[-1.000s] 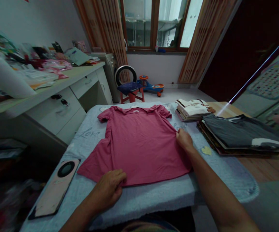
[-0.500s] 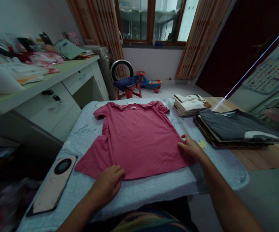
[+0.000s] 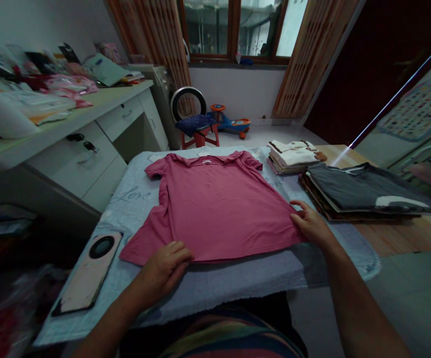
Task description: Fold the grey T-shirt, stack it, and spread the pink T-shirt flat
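Note:
A pink collared short-sleeved shirt (image 3: 222, 209) lies spread on the light blue cloth (image 3: 129, 179), its collar toward the far end. My left hand (image 3: 168, 263) is closed on the near hem, left of its middle, with the fingers curled over the edge. At the shirt's lower right side, my right hand (image 3: 312, 224) pinches the side edge between thumb and fingers. The shirt's left lower corner flares out in folds toward a phone (image 3: 84, 278), which lies on the cloth by the left edge.
To the right sit a folded dark grey garment (image 3: 364, 191) on a stack and a smaller pile of folded light clothes (image 3: 293, 155). A cluttered white desk (image 3: 99, 122) stands on the left. Beyond the cloth are a red stool (image 3: 200, 138) and a blue ride-on toy (image 3: 230, 123).
My right hand has moved outward to the right, drawing the shirt's right side with it, and that edge looks straighter. My left hand stays at the hem. The view has shifted slightly.

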